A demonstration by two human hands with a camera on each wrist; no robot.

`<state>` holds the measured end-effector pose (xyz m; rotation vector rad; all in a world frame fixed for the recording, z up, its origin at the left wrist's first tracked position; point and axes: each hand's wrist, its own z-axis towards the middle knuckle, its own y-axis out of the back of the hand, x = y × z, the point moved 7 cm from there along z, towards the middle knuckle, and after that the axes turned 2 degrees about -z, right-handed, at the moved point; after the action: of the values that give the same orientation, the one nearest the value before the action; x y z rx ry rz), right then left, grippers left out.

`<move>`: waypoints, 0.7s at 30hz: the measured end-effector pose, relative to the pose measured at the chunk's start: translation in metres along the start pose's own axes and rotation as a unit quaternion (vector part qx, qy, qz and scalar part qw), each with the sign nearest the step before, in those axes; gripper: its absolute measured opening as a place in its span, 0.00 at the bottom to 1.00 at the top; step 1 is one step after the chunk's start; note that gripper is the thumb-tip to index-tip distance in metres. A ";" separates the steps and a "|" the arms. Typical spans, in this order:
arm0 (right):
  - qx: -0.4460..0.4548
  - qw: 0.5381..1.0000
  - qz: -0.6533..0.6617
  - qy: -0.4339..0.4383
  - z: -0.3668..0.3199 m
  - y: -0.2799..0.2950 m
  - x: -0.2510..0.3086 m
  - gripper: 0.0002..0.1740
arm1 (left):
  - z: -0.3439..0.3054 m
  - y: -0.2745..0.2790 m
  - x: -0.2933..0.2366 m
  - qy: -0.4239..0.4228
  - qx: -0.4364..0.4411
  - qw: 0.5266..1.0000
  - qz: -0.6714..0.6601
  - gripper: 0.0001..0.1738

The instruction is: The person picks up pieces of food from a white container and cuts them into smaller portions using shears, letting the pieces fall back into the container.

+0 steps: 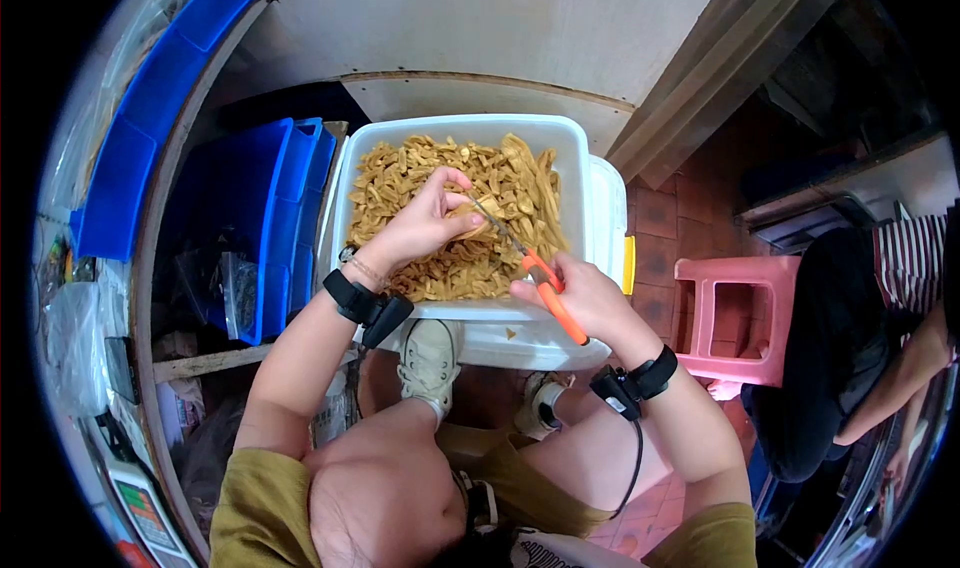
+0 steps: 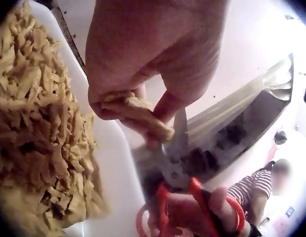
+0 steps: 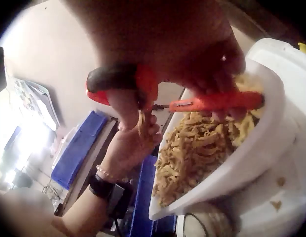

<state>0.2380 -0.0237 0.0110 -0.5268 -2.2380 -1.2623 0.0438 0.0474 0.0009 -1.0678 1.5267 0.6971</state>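
Left hand [image 1: 430, 218] pinching a strip, right hand [image 1: 590, 293] on scissors [image 1: 541, 273]

Left: thumb and fingers pressed together on one tan strip [image 2: 143, 112], end poking out past my fingertips. I've got it over the middle of the white tub [image 1: 460, 123], above the pile.

Right: thumb through one loop, fingers curled round the other orange handle. Scissors slant from mid-tub out over the near right corner; handle ends overhang the near edge. Left wrist view has the blades parted at the strip's free end. Can't tell if they touch it.

Tub contents: short tan pieces [image 1: 410, 173] heaped wall to wall on the left and along the far edge. Longer strips [image 1: 520, 173] lie along the right edge, running up toward the far right corner.

Tub sits on a larger white container [image 1: 605, 203], which shows past the tub's right and near edges. Yellow clip [image 1: 629, 265] on its right side. Small crumb [image 1: 511, 334] on it, just off the tub's near edge.

Around it: blue bins [image 1: 285, 218] beside the tub's left edge, pale board [image 1: 480, 28] behind the far edge. White shoe [image 1: 432, 358] of mine just off the near edge. Off to the right, pink stool [image 1: 750, 368] on red floor tiles [image 1: 655, 213], and next to it a person in a striped top [image 1: 905, 258]. Camera bands [image 1: 365, 308] strapped on both my wrists.
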 end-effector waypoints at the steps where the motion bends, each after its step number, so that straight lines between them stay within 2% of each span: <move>1: -0.004 1.000 -0.001 0.005 0.000 0.002 0.001 0.43 | 0.001 -0.003 -0.001 -0.019 0.005 1.000 0.019 0.21; 3: -0.008 1.000 0.000 0.010 0.002 0.003 0.003 0.43 | -0.001 -0.008 -0.006 -0.038 0.010 0.999 0.038 0.21; 5: 0.016 1.000 0.022 -0.012 0.004 -0.001 0.000 0.38 | -0.006 -0.010 -0.017 -0.040 -0.014 0.997 0.071 0.21; 9: 0.023 0.999 0.040 -0.025 0.001 0.001 0.009 0.37 | 0.000 -0.001 -0.007 -0.052 -0.026 0.993 0.106 0.21; 11: 0.016 0.998 0.049 -0.022 0.000 0.001 0.011 0.38 | 0.000 0.002 -0.014 -0.128 -0.060 0.982 0.122 0.23; 14: -0.026 0.993 0.117 -0.005 0.001 -0.006 0.006 0.32 | 0.006 0.021 -0.010 -0.107 -0.085 0.975 0.178 0.23; 18: -0.012 0.994 0.104 -0.017 0.001 -0.005 0.007 0.31 | 0.005 0.020 -0.021 -0.119 -0.085 0.972 0.186 0.23; 21: -0.011 0.994 0.106 -0.017 0.003 -0.007 0.004 0.32 | -0.002 0.013 -0.028 -0.117 -0.091 0.957 0.250 0.23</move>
<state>0.2307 -0.0240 0.0076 -0.7791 -2.1320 -1.1782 0.0316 0.0588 0.0273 -0.6937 1.5554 1.2880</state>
